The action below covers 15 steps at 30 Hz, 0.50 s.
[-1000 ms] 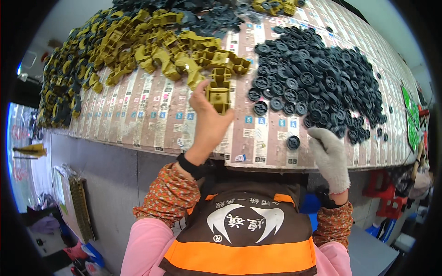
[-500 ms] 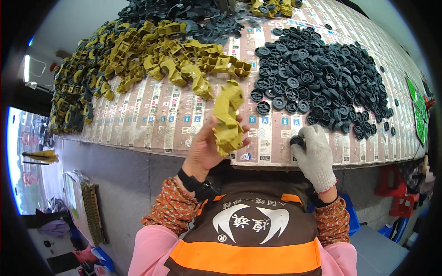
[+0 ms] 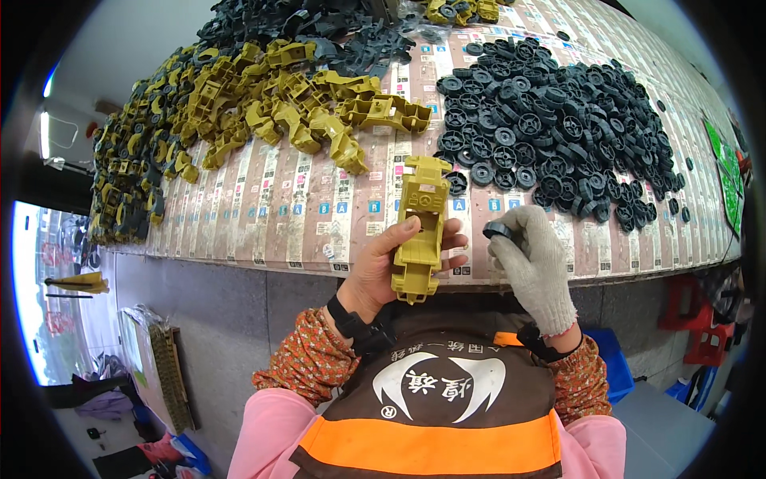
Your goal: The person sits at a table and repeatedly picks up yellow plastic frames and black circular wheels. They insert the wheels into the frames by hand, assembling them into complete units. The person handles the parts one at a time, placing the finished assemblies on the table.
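Note:
My bare left hand [image 3: 379,259] grips a long olive-yellow plastic toy vehicle body [image 3: 421,227] near the table's front edge, thumb on its upper face and fingertips past its right side. An opening shows in the middle of the body. Just to the right, my gloved right hand [image 3: 533,259] pinches a dark toy wheel [image 3: 498,231] between thumb and fingers. Wheel and body are apart. Beyond that hand lies a large heap of dark toy wheels [image 3: 558,128]. More yellow vehicle bodies [image 3: 291,120] lie in a pile at the far left.
Yellow-and-dark toy vehicles with wheels [image 3: 132,176] are heaped at the table's left end. Dark plastic parts [image 3: 363,52] lie at the back. The table [image 3: 279,231] has a patterned covering. A blue bin [image 3: 608,363] and red stools [image 3: 694,323] stand below at the right.
The vehicle body has come right and turned, now showing its open face. My right hand has lifted the wheel off the table and brought it left towards the body.

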### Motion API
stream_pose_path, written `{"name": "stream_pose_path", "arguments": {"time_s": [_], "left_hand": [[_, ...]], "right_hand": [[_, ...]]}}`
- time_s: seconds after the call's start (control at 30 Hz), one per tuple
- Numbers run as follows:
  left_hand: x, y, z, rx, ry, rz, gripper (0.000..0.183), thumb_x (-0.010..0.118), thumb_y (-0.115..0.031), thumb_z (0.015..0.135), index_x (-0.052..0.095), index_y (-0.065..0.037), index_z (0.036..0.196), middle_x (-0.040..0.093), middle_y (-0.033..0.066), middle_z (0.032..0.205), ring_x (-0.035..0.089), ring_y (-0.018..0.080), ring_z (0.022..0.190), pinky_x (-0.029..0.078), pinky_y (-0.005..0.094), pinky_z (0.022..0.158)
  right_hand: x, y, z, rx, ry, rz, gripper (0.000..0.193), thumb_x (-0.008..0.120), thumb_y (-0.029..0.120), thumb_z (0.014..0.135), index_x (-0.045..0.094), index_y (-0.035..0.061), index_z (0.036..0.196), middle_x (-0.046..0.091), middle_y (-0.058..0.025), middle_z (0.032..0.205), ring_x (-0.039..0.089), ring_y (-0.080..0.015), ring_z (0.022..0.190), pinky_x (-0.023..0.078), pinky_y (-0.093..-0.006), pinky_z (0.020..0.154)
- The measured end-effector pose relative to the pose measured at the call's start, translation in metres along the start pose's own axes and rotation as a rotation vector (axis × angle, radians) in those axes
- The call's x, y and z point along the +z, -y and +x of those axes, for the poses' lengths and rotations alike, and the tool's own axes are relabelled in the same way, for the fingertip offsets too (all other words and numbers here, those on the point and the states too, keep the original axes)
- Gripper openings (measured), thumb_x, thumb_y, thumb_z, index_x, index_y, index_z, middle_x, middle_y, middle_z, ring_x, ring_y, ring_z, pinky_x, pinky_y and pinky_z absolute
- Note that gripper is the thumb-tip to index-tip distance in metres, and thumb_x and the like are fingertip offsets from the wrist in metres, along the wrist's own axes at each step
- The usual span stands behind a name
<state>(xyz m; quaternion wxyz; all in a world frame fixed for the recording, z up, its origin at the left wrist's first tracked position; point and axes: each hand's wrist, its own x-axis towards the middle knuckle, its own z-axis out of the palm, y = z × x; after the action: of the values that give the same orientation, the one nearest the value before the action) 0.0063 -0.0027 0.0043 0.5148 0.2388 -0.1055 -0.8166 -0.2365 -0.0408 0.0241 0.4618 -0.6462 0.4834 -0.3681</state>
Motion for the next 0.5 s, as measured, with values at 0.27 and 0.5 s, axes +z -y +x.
{"name": "stream_pose_path", "arguments": {"time_s": [0.27,0.5], "left_hand": [[0.013,0.003,-0.005,0.002,0.018,0.392,0.074,0.077,-0.023,0.097,0.034,-0.011,0.157,0.061,0.0109,0.13,0.071,0.0253,0.109,0.064,0.041,0.089],[0.01,0.012,-0.01,0.0,-0.123,0.436,0.072,0.076,-0.035,0.099,0.033,-0.012,0.152,0.061,0.0124,0.125,0.074,0.0257,0.091,0.068,0.0424,0.071]], "right_hand": [[0.022,0.021,0.0,-0.09,-0.078,0.099,0.02,0.068,0.001,0.098,0.06,0.0011,0.116,0.069,-0.0099,0.093,0.071,-0.015,0.081,0.056,-0.0303,0.073],[0.028,0.015,-0.001,-0.145,-0.101,0.037,0.037,0.067,-0.002,0.097,0.062,-0.0006,0.134,0.072,-0.0141,0.107,0.074,-0.0187,0.092,0.059,-0.0311,0.081]]}}
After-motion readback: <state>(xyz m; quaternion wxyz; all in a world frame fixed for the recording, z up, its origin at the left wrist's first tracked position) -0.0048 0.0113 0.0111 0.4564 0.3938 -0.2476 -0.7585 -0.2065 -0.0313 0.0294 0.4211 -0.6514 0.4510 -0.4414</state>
